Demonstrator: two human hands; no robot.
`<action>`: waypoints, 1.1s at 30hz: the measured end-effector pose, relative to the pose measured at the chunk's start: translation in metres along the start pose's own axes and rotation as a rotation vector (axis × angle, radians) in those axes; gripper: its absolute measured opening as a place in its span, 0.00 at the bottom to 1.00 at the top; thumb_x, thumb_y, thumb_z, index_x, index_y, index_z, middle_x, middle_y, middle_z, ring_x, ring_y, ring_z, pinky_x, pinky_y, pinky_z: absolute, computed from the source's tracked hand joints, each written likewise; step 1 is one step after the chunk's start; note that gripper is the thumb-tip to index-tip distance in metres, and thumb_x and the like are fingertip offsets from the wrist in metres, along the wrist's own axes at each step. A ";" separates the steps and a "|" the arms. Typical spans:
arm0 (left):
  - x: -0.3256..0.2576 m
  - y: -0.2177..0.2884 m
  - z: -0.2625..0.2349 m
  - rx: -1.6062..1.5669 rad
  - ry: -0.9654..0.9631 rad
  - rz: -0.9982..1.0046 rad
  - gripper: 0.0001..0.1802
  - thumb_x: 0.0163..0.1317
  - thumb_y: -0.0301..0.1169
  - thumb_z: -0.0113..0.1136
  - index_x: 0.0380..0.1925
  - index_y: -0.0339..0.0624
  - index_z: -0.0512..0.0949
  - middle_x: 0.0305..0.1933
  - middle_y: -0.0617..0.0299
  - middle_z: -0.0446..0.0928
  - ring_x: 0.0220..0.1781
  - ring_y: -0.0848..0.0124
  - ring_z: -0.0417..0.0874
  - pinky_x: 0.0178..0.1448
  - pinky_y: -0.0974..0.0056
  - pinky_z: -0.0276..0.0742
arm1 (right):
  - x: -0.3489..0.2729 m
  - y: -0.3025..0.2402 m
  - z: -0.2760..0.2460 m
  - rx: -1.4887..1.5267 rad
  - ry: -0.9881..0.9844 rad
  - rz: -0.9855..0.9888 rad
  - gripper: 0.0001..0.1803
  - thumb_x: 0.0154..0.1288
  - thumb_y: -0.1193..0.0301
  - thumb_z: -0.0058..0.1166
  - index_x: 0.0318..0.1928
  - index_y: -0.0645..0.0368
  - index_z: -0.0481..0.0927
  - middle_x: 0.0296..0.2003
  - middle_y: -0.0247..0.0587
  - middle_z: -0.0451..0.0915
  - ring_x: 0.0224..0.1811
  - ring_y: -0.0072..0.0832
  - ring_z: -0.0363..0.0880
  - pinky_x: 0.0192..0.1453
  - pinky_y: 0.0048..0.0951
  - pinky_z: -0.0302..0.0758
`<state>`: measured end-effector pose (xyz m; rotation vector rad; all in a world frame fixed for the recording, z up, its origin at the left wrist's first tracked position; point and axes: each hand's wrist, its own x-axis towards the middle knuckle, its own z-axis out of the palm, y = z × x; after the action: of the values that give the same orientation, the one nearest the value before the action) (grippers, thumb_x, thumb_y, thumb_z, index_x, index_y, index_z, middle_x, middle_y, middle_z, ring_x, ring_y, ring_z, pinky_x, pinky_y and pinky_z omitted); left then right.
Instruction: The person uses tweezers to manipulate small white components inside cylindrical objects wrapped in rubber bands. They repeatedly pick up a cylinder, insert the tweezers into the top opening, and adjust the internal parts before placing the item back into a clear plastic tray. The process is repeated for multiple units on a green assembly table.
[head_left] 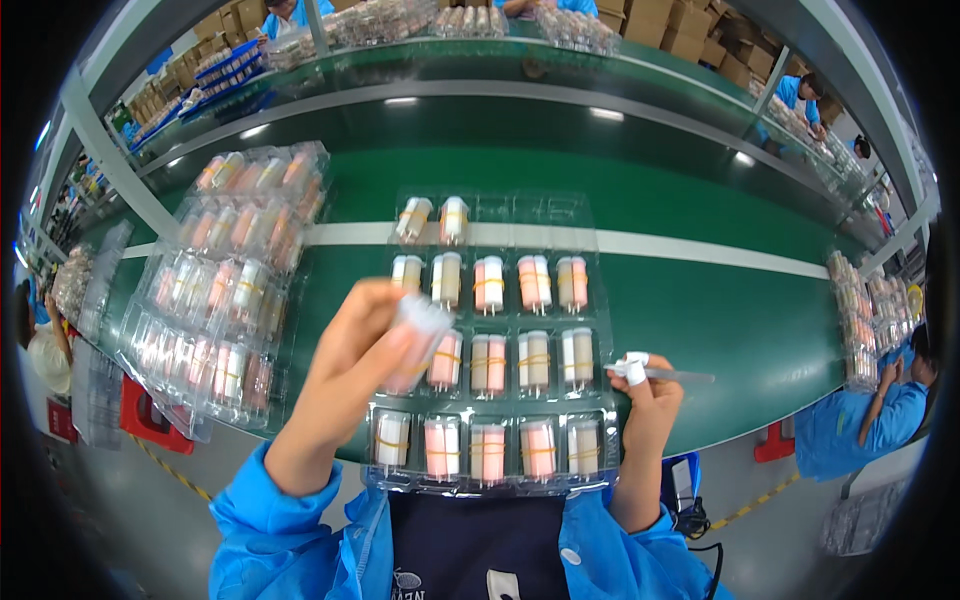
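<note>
My left hand is raised over the left side of a clear plastic tray, its fingers closed round a motion-blurred white-and-pink cylinder bundle. In the tray's pockets lie several paired cylinders in white, pink and grey-beige, each pair with a yellow band round it. The far row has two pairs at its left; its other pockets hold none. At the tray's right edge, my right hand grips a slim grey pointed tool, perhaps tweezers. White coverings wrap some of its fingertips.
Stacked clear trays of similar cylinders stand to the left on the green work surface. A white strip crosses behind my tray. More filled trays lie at the far right by a person in blue. Metal posts frame the bench.
</note>
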<state>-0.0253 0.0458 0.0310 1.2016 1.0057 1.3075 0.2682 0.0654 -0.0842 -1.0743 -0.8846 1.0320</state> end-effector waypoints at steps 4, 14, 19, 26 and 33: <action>0.105 -0.029 0.014 0.624 0.015 0.160 0.17 0.64 0.33 0.56 0.50 0.42 0.66 0.31 0.62 0.73 0.31 0.81 0.71 0.33 0.72 0.67 | 0.000 0.000 0.000 0.012 -0.021 -0.032 0.08 0.60 0.78 0.56 0.40 0.69 0.76 0.32 0.45 0.81 0.32 0.29 0.82 0.37 0.22 0.78; 0.196 -0.106 0.034 1.484 0.304 0.246 0.23 0.53 0.45 0.62 0.39 0.37 0.71 0.44 0.52 0.71 0.51 0.57 0.71 0.55 0.54 0.64 | -0.001 0.003 -0.006 0.040 -0.034 -0.014 0.10 0.59 0.77 0.58 0.39 0.69 0.76 0.32 0.44 0.80 0.33 0.28 0.81 0.39 0.25 0.79; 0.201 -0.130 0.023 1.532 0.215 0.382 0.28 0.61 0.49 0.50 0.50 0.35 0.71 0.54 0.53 0.69 0.57 0.60 0.67 0.62 0.48 0.54 | 0.000 -0.001 -0.002 0.058 -0.038 -0.012 0.09 0.59 0.78 0.58 0.39 0.69 0.75 0.32 0.44 0.80 0.33 0.28 0.81 0.39 0.24 0.78; 0.208 -0.124 0.019 1.704 0.024 0.463 0.37 0.65 0.56 0.39 0.60 0.35 0.64 0.63 0.52 0.64 0.68 0.56 0.57 0.70 0.45 0.44 | -0.001 0.001 -0.004 0.037 -0.039 -0.030 0.08 0.60 0.77 0.57 0.38 0.69 0.76 0.31 0.45 0.81 0.31 0.28 0.82 0.37 0.23 0.78; 0.192 -0.090 0.011 1.558 0.053 0.130 0.41 0.64 0.54 0.41 0.66 0.30 0.54 0.72 0.48 0.49 0.75 0.54 0.43 0.74 0.44 0.35 | 0.000 0.004 -0.006 0.075 -0.034 -0.034 0.09 0.58 0.78 0.59 0.38 0.69 0.76 0.31 0.45 0.80 0.31 0.29 0.82 0.37 0.24 0.79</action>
<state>0.0090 0.2443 -0.0353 2.3426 2.1183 0.4310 0.2728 0.0647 -0.0894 -0.9787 -0.8815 1.0495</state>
